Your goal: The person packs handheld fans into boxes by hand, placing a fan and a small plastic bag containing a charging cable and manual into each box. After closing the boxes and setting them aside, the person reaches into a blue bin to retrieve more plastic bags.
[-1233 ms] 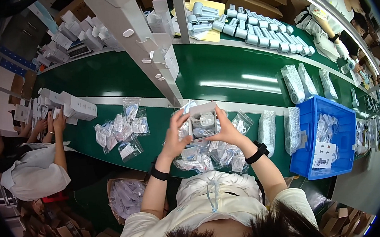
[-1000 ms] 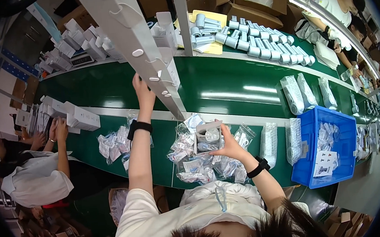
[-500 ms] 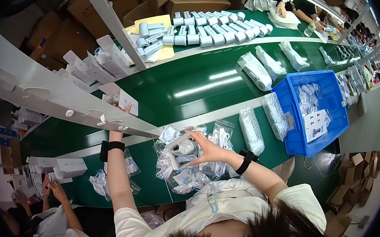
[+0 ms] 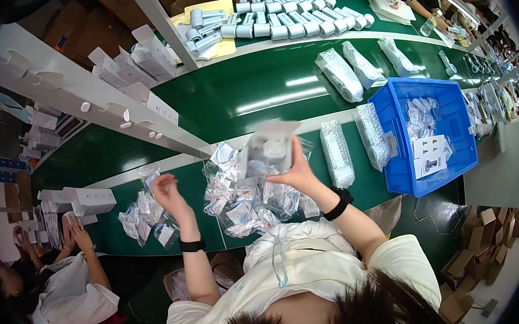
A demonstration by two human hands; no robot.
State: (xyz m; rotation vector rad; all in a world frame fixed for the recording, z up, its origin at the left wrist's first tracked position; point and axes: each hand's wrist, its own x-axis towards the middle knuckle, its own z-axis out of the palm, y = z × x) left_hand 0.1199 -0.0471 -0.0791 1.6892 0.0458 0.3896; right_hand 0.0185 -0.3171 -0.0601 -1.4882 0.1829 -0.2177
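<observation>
My right hand (image 4: 292,170) grips a small open white box (image 4: 266,151), raised over a heap of clear bags (image 4: 236,210) with white and blue contents. Bagged pieces show inside the box, blurred by motion. My left hand (image 4: 172,197) is in the air with its fingers loosely curled and apart, and nothing shows in it. It is beside a smaller group of clear bags (image 4: 145,215) on the green table. Past the slotted metal post, an open white box (image 4: 157,104) stands on the green belt.
A blue bin (image 4: 397,144) with bags and a printed sheet stands at the right. Bubble-wrapped packs (image 4: 337,155) lie left of it. Grey-blue devices (image 4: 297,29) line the far shelf. The slotted post (image 4: 100,105) slants across the left. Co-workers' hands (image 4: 77,233) handle white boxes there.
My left hand has let go of the white box beyond the post and come back toward the bags. My right hand has lifted and tilted its box off the heap.
</observation>
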